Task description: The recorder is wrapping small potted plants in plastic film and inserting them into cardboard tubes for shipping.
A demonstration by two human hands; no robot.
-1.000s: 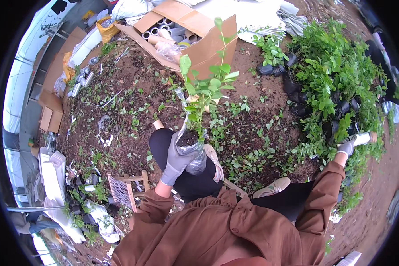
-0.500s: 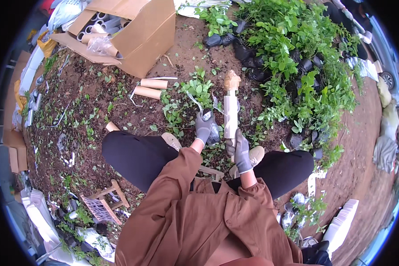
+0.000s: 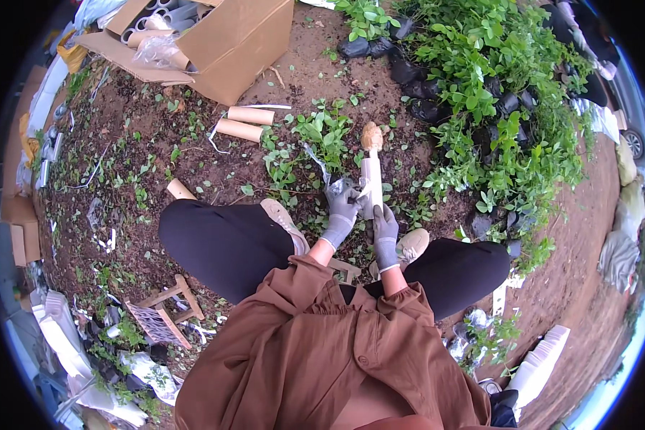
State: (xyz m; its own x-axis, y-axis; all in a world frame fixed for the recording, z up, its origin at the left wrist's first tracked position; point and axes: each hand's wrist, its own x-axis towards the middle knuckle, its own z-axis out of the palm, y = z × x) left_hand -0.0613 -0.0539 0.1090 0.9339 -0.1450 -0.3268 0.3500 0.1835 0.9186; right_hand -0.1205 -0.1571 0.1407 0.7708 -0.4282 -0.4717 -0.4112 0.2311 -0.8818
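Observation:
Both my hands wear grey gloves. My left hand (image 3: pixel 342 212) is closed at the base of a leafy seedling (image 3: pixel 328 136), with shiny clear plastic about the stems; its fingertips meet the edge of the white film roll. My right hand (image 3: pixel 385 231) grips the lower end of that film roll (image 3: pixel 371 175), which points away from me between my feet. A tan, bulky wrapped knob (image 3: pixel 372 135) tops the roll's far end. The seedling's root bag is mostly hidden under my left hand.
Bagged green plants (image 3: pixel 480 93) crowd the far right. An open cardboard box (image 3: pixel 240 54) of tubes stands far left, with two brown cardboard tubes (image 3: pixel 239 130) on the soil below it. A small wooden stool (image 3: pixel 166 312) lies at lower left; white stacked trays (image 3: pixel 545 365) sit lower right.
My left hand has turned and shifted right against the film roll. The roll is tilted slightly and sits a little nearer me. The dark bag under my left hand shows less.

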